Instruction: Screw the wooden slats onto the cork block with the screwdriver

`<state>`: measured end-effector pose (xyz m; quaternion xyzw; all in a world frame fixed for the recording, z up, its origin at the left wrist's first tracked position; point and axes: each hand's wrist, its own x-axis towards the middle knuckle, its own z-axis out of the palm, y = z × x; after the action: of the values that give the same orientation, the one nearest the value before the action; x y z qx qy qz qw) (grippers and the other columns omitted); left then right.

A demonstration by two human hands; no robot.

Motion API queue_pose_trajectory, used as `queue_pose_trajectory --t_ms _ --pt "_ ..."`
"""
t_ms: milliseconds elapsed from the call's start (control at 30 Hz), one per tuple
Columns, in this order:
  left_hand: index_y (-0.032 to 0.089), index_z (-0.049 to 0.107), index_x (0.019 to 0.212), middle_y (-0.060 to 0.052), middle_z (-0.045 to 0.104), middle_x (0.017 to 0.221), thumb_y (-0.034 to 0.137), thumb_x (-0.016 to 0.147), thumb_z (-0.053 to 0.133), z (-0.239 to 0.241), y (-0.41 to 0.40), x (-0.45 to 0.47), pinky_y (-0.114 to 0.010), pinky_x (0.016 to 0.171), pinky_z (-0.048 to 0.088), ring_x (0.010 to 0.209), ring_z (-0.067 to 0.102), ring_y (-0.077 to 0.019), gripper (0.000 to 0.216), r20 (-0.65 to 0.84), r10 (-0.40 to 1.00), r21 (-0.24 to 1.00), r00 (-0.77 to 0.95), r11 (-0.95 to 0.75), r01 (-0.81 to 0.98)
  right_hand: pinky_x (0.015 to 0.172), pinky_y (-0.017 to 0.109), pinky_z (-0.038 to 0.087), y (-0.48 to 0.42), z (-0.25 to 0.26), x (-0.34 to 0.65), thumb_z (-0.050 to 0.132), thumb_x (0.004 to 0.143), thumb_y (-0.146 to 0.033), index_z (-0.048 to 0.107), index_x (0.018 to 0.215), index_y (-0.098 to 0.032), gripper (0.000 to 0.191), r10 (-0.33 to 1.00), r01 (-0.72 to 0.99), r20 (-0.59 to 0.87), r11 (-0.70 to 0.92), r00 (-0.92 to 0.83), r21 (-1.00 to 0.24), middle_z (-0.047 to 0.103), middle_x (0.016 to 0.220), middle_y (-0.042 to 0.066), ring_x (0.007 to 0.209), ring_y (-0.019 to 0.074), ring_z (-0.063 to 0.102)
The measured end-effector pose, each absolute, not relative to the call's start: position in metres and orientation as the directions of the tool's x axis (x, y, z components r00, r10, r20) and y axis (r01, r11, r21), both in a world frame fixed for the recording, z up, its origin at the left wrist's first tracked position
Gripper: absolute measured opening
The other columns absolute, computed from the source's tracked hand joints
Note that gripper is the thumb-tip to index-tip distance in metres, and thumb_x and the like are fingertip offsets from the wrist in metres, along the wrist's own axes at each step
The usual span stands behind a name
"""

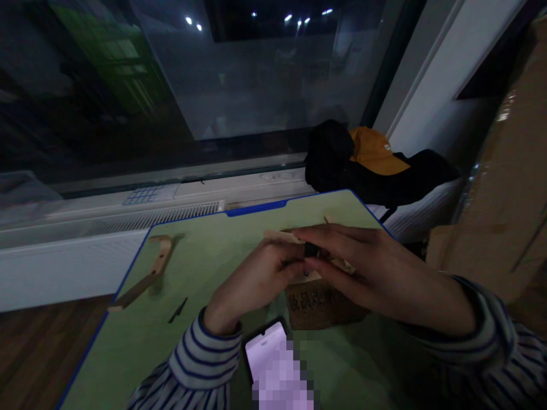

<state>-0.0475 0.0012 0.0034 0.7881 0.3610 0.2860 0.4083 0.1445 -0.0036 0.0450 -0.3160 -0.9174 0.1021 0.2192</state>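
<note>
My left hand [260, 270] and my right hand [363, 256] meet over the table, fingers closed around a pale wooden piece [280, 234]. The fingers cover most of it, and parts of pale wood show at their edges. A small black band or part [311, 249] shows between the fingertips; I cannot tell which. Below the hands lies a brown slab [320, 307] with dark characters on it. A phone [268, 341] with a lit screen lies nearest my left wrist.
On the left of the green tabletop [213, 245] rests a bent wooden part [161, 259] with holes. Thin black pieces [178, 310] lie near it. Beyond the table are a radiator [183, 216], an orange cap [378, 151] on a black bag, and, at right, a large cardboard box [504, 171].
</note>
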Motion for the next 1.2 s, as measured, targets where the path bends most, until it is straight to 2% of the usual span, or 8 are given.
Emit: queue_pose_trajectory --t_ms 100,267,400,533,667,900,1067,1200 --pt "0.017 0.067 0.091 -0.001 0.070 0.089 0.017 0.090 0.053 0.0023 0.0012 -0.0478 -0.026 0.080 0.046 0.088 0.063 -0.0157 0.014 0.145 0.797 0.844 0.587 -0.409 0.346 0.096 0.022 0.040 -0.0028 0.0439 0.1458 0.043 0.095 -0.020 0.048 0.127 -0.021 0.033 0.615 0.518 0.348 0.786 -0.708 -0.337 0.060 0.124 0.000 0.112 0.0097 0.055" --pt "0.017 0.066 0.098 -0.003 0.069 0.101 0.018 0.092 0.049 0.0011 0.0011 -0.0461 -0.027 0.086 0.045 0.096 0.062 -0.0157 0.018 0.144 0.774 0.820 0.616 -0.442 0.363 0.081 0.024 0.047 -0.0032 0.0436 0.1470 0.046 0.094 -0.024 0.050 0.121 -0.024 0.027 0.639 0.570 0.373 0.769 -0.673 -0.290 0.066 0.109 -0.001 0.094 0.0114 0.063" --pt "0.019 0.065 0.107 -0.004 0.068 0.109 0.018 0.093 0.048 0.0022 0.0019 -0.0459 -0.029 0.092 0.044 0.103 0.060 -0.0157 0.022 0.161 0.761 0.809 0.629 -0.467 0.358 0.074 0.026 0.049 -0.0034 0.0438 0.1456 0.047 0.094 -0.024 0.050 0.118 -0.024 0.024 0.642 0.588 0.383 0.765 -0.664 -0.263 0.067 0.104 0.000 0.089 0.0137 0.065" --pt "0.021 0.065 0.109 -0.004 0.069 0.109 0.015 0.092 0.049 0.0044 0.0023 -0.0469 -0.031 0.093 0.044 0.109 0.058 -0.0173 0.025 0.178 0.752 0.796 0.634 -0.489 0.357 0.075 0.028 0.049 -0.0032 0.0447 0.1442 0.047 0.094 -0.025 0.051 0.116 -0.022 0.023 0.641 0.586 0.387 0.766 -0.663 -0.263 0.067 0.105 0.002 0.091 0.0158 0.065" --pt "0.021 0.067 0.105 -0.002 0.070 0.104 0.012 0.089 0.051 0.0058 0.0015 -0.0459 -0.030 0.089 0.046 0.098 0.062 -0.0162 0.025 0.157 0.776 0.806 0.611 -0.458 0.375 0.079 0.030 0.049 -0.0028 0.0462 0.1438 0.047 0.094 -0.025 0.051 0.117 -0.022 0.023 0.657 0.593 0.363 0.753 -0.660 -0.284 0.067 0.108 0.003 0.093 0.0163 0.065" --pt "0.020 0.072 0.088 -0.001 0.073 0.087 0.026 0.085 0.061 0.0050 0.0011 -0.0423 -0.027 0.077 0.049 0.083 0.065 -0.0157 0.013 0.196 0.825 0.833 0.530 -0.425 0.353 0.078 0.031 0.051 -0.0032 0.0459 0.1439 0.046 0.094 -0.027 0.052 0.116 -0.021 0.024 0.655 0.594 0.355 0.755 -0.667 -0.277 0.066 0.108 0.005 0.094 0.0172 0.064" --pt "0.019 0.070 0.091 0.001 0.073 0.089 0.019 0.085 0.061 0.0021 0.0019 -0.0442 -0.025 0.078 0.048 0.085 0.066 -0.0151 0.011 0.203 0.813 0.835 0.546 -0.435 0.338 0.090 0.030 0.048 -0.0046 0.0470 0.1447 0.044 0.094 -0.021 0.044 0.131 -0.020 0.037 0.617 0.518 0.344 0.784 -0.707 -0.341 0.062 0.121 0.006 0.107 0.0154 0.059" --pt "0.017 0.070 0.089 -0.001 0.073 0.091 0.020 0.086 0.059 0.0018 0.0017 -0.0446 -0.026 0.078 0.048 0.086 0.066 -0.0164 0.012 0.160 0.813 0.841 0.561 -0.410 0.354 0.095 0.031 0.045 -0.0035 0.0456 0.1451 0.043 0.094 -0.018 0.047 0.130 -0.019 0.037 0.599 0.489 0.350 0.797 -0.720 -0.355 0.060 0.126 0.006 0.113 0.0151 0.056"
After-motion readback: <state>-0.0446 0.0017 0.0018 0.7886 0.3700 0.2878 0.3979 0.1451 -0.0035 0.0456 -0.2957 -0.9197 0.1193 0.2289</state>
